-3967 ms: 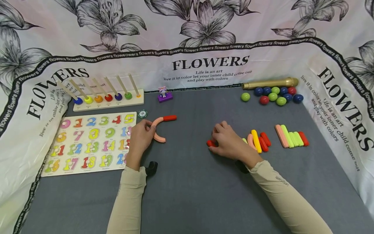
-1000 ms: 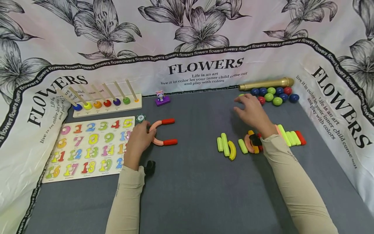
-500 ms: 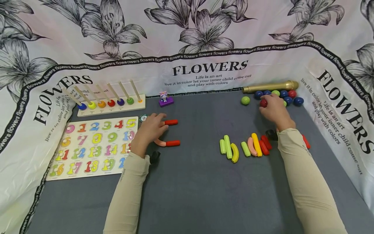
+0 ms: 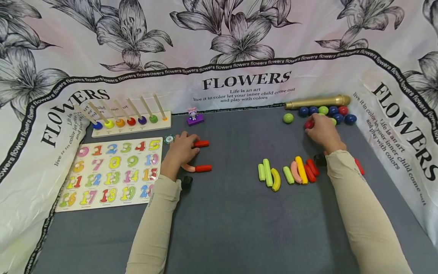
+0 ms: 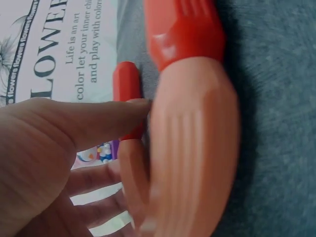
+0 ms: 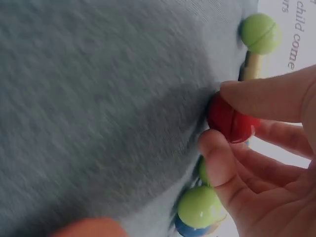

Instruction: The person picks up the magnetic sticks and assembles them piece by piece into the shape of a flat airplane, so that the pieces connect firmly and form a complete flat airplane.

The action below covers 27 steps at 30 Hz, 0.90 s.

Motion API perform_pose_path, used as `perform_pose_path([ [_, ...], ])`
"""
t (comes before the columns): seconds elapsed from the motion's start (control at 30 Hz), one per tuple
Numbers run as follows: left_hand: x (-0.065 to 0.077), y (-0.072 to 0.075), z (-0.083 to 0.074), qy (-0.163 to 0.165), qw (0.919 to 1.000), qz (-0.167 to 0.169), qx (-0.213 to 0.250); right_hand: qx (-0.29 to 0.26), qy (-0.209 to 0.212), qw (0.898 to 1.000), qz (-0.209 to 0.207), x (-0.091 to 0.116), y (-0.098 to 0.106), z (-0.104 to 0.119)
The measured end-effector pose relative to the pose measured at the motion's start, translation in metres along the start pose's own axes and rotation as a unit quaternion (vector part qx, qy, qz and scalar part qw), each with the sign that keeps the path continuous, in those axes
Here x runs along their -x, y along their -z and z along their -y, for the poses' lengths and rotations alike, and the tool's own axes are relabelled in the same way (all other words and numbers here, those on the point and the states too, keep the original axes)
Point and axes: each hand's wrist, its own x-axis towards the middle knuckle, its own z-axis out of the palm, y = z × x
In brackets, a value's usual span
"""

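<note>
In the head view, my right hand (image 4: pixel 323 131) pinches a red ball (image 4: pixel 309 124) at the front of the ball cluster. Thumb and fingertips hold the red ball (image 6: pixel 228 117) from both sides in the right wrist view, close to the cloth. My left hand (image 4: pixel 182 150) lies over a C-shaped assembly of salmon curved plastic pieces (image 4: pixel 187 168). Red straight pieces (image 4: pixel 203 168) cap both of its ends. Up close in the left wrist view, the thumb lies across the far red piece (image 5: pixel 127 84), with fingers loosely spread behind; the salmon piece (image 5: pixel 195 133) fills the foreground.
A gold tube (image 4: pixel 316 102) lies behind the blue, green and red balls (image 4: pixel 350 119). Plastic sticks (image 4: pixel 301 170) lie in groups at centre right. Left stand a number board (image 4: pixel 119 171), a peg stand (image 4: pixel 131 125), a chip (image 4: pixel 169 139) and a purple-based figurine (image 4: pixel 195 119).
A red piece, by my right hand at first, now caps the assembly's lower end. My right hand has moved to the balls and pinches a red one. My left hand has shifted forward, over the assembly.
</note>
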Motion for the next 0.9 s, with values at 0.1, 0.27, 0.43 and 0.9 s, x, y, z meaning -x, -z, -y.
perform_pose_path([
  [0.1, -0.003, -0.003, 0.0, -0.002, 1.0, -0.005, -0.007, -0.007, -0.005, 1.0, 0.011, 0.003, -0.003, 0.003],
  [0.27, -0.006, -0.004, 0.0, -0.002, 0.9999, -0.014, -0.005, -0.057, 0.007, 0.998, 0.032, 0.01, -0.002, 0.026],
  [0.43, -0.007, -0.003, 0.004, -0.006, 0.9998, -0.016, 0.01, -0.118, 0.033, 0.992, 0.033, 0.014, -0.003, 0.058],
  [0.9, -0.007, 0.004, 0.007, -0.022, 0.9983, -0.02, 0.049, -0.236, 0.083, 0.962, 0.113, 0.006, -0.047, 0.139],
])
